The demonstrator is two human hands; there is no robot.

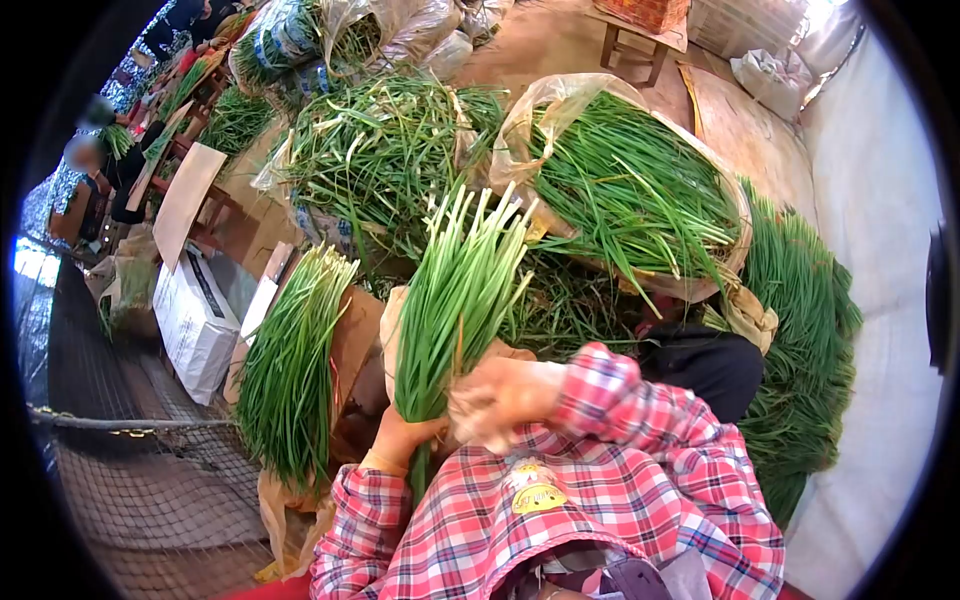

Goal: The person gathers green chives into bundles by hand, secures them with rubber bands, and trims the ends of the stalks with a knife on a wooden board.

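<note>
A bundle of long green stalks (455, 310) stands nearly upright before my chest, its pale ends pointing up and away. My left hand (405, 438) is closed round its lower, leafy part. Beside the bundle, on its right, my right hand (498, 400) is blurred by motion, and its fingers cannot be made out clearly. To the left lies another bundle of green stalks (290, 375), with pale ends at the top. Beyond my right hand, loose green stalks (570, 310) lie in a dark heap.
Ahead are a loose heap of greens (380, 160) and an open bag of greens (640, 190). More greens (800, 330) line the white wall sheet (890, 300) at right. A white box (195, 320), netting (170, 480) and a person (90, 190) are at left.
</note>
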